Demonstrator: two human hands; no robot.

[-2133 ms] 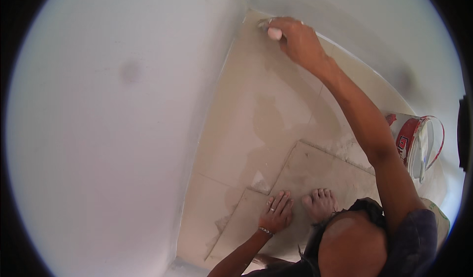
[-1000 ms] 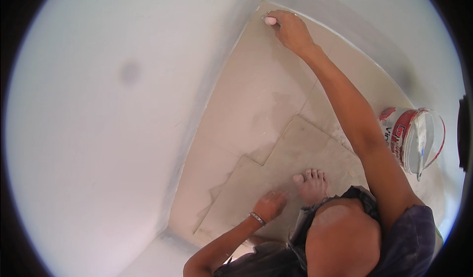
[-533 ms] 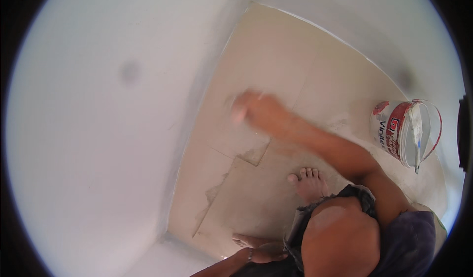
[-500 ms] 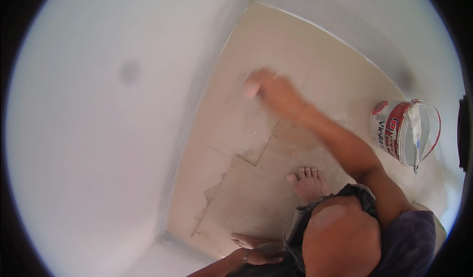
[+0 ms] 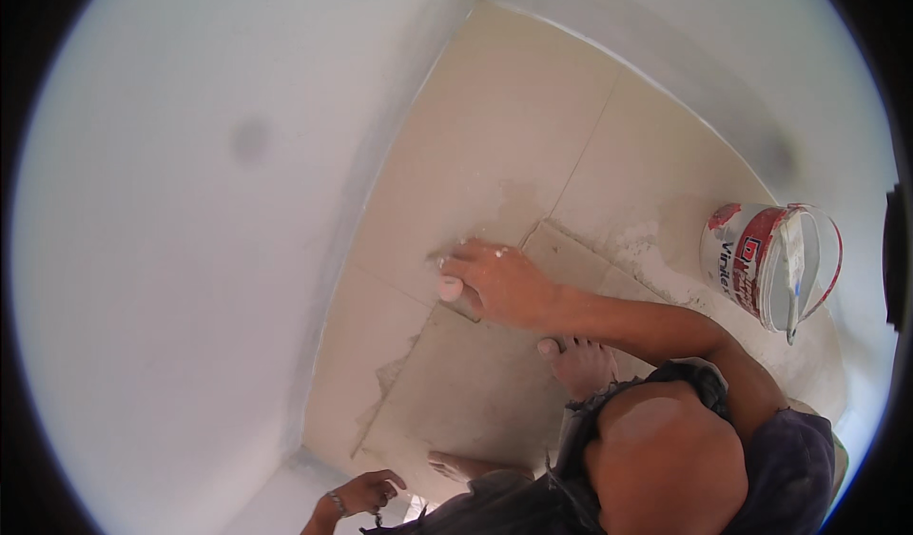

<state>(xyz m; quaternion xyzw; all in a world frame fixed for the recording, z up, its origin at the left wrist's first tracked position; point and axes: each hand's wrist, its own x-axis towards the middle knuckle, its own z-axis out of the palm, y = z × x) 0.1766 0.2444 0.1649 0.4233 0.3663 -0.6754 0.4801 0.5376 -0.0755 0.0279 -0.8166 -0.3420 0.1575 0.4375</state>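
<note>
My right hand [image 5: 504, 283] is low over the tiled floor [image 5: 456, 145], its fingers bent down at the joint between tiles. A small greyish edge shows at its fingertips; what it holds, if anything, is hidden under the fingers. The thumb tip looks pale, and white specks dot the knuckles. Damp, smeared patches lie on the tile around the hand. My left hand [image 5: 361, 493], with a band at the wrist, hangs near the lower edge, beside the wall. Its fingers are loosely bent and apart, with no held thing visible.
A white and red paint bucket [image 5: 747, 259] with a wire handle stands at the right, a pale brush-like tool [image 5: 793, 264] across its mouth. My bare feet [image 5: 580, 366] rest on a greyer, smeared floor area. White walls [image 5: 190, 250] enclose the left and far sides.
My right hand has moved nearer and slightly left, down onto the tile joint. My left hand has left my leg and swung out left. The view has shifted slightly.
</note>
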